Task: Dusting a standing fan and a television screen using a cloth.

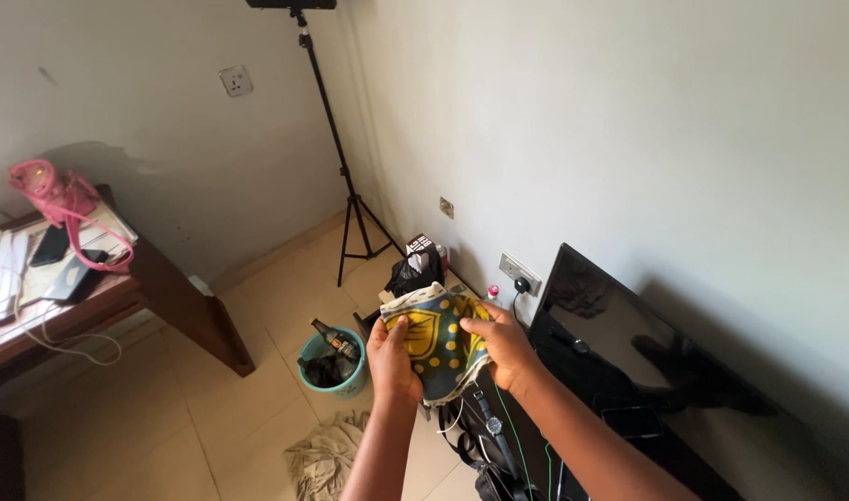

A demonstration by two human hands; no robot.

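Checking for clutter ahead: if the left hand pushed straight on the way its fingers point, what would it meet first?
Beyond the cloth that the left hand grips, probably the black bag by the wall; depth is hard to judge.

Tiled floor (257, 306) w/ teal bucket (334, 364), rag (324, 455).

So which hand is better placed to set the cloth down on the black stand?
Probably the right hand: it grips the cloth on the side next to the stand, while the left hand holds the far edge.
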